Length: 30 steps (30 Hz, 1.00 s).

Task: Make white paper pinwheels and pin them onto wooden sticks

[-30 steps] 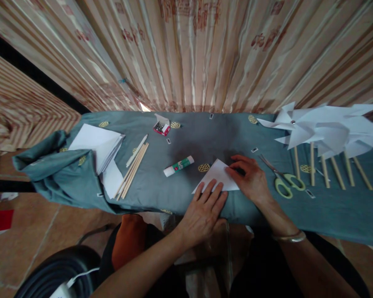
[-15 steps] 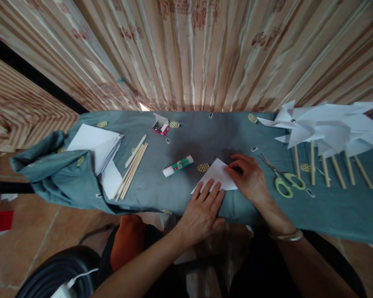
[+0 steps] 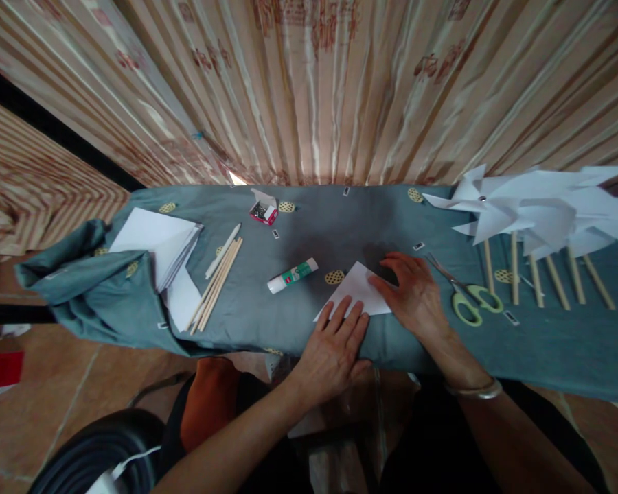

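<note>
One white paper triangle [image 3: 359, 283]: I observe left hand [image 3: 334, 348] flat across it, right hand [image 3: 416, 296] unclenched, thumb at edge.

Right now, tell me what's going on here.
A person has both hands on a white paper triangle: the left hand rests its fingers on the near edge, and the right hand touches its right side. A glue stick lies to the left, scissors to the right, and paper pinwheels farther right.
</note>
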Available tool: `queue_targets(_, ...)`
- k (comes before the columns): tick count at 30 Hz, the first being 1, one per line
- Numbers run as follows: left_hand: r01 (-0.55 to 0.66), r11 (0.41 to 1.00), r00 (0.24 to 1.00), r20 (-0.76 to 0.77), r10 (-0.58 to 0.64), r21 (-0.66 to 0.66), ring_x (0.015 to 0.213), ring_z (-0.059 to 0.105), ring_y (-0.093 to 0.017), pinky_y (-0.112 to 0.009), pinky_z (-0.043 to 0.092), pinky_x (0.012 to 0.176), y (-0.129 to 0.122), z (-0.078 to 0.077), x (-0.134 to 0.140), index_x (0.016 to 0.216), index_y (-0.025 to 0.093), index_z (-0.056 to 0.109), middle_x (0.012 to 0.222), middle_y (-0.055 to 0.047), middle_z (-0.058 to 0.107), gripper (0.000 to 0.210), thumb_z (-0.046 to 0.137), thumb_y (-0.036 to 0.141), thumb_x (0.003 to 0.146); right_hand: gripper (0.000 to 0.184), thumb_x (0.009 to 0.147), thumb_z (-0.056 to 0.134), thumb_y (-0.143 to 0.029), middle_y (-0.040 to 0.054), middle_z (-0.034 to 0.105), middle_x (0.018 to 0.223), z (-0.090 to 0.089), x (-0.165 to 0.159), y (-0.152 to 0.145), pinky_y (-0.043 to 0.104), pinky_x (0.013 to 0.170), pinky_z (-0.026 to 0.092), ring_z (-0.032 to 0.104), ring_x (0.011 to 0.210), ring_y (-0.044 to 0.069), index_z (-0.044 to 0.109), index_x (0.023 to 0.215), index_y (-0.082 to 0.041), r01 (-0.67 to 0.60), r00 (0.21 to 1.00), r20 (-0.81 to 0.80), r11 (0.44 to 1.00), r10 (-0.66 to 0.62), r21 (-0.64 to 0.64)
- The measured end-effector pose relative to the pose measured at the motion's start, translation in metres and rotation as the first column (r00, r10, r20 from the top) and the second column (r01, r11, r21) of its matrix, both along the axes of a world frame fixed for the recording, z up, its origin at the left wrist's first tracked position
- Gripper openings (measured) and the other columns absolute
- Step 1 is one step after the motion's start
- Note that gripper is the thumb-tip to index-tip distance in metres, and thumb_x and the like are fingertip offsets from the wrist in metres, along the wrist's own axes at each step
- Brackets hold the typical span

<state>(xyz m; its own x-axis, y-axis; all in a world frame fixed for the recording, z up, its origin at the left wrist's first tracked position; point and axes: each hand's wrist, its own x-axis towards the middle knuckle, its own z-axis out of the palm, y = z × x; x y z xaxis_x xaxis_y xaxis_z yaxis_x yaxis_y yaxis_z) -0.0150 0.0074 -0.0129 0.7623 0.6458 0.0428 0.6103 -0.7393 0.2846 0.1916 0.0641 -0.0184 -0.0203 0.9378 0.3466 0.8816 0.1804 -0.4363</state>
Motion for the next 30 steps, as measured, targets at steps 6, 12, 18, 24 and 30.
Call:
queue_targets(6,-0.003,1.0,1.0,-0.006,0.003,0.024,0.147,0.027,-0.037,-0.055,0.022,0.119,0.0,-0.003,0.001,0.146,0.008,0.037,0.155,-0.018,0.038,0.073,0.051,0.055,0.092,0.058,0.092,0.053,-0.051,0.0194,0.05,0.144,0.008,-0.003,-0.025,0.056,0.104,0.04,0.045,0.132,0.038,0.048,0.139,-0.018,-0.023,0.988,0.156,0.999,0.016,0.044)
queue_targets(12,-0.015,0.999,1.0,-0.014,0.015,0.032,0.149,0.022,-0.036,-0.053,0.021,0.119,-0.001,-0.004,0.002,0.149,0.007,0.032,0.156,-0.019,0.035,0.075,0.047,0.055,0.093,0.07,0.092,0.053,-0.052,0.024,0.039,0.151,0.001,-0.01,-0.047,0.061,0.108,0.032,0.035,0.142,0.039,0.031,0.149,-0.018,-0.033,0.983,0.184,0.997,0.019,0.074)
queue_targets(18,-0.016,1.0,1.0,-0.002,0.016,0.022,0.149,0.021,-0.035,-0.055,0.022,0.119,0.0,-0.005,0.001,0.148,0.007,0.034,0.156,-0.02,0.036,0.072,0.05,0.052,0.093,0.065,0.095,0.048,-0.049,0.0229,0.039,0.151,-0.004,-0.007,-0.049,0.06,0.109,0.032,0.034,0.143,0.038,0.029,0.15,-0.019,0.004,0.99,0.144,0.999,-0.011,0.052)
queue_targets(24,-0.02,1.0,1.0,0.022,0.02,0.018,0.15,0.021,-0.034,-0.056,0.024,0.118,0.0,-0.007,0.0,0.146,0.009,0.036,0.155,-0.02,0.037,0.069,0.054,0.048,0.093,0.063,0.095,0.049,-0.047,0.0236,0.035,0.154,-0.003,0.031,-0.061,0.059,0.109,0.031,0.035,0.142,0.038,0.035,0.148,-0.017,0.121,0.981,0.146,0.991,-0.129,0.06)
queue_targets(30,-0.009,1.0,1.0,-0.003,0.01,0.029,0.149,0.024,-0.034,-0.055,0.025,0.119,0.001,-0.004,-0.001,0.146,0.008,0.036,0.155,-0.02,0.038,0.068,0.055,0.046,0.093,0.061,0.094,0.048,-0.048,0.0211,0.034,0.156,-0.005,0.057,-0.067,0.06,0.109,0.03,0.033,0.143,0.039,0.035,0.148,-0.022,0.201,0.97,0.128,0.979,-0.205,0.043)
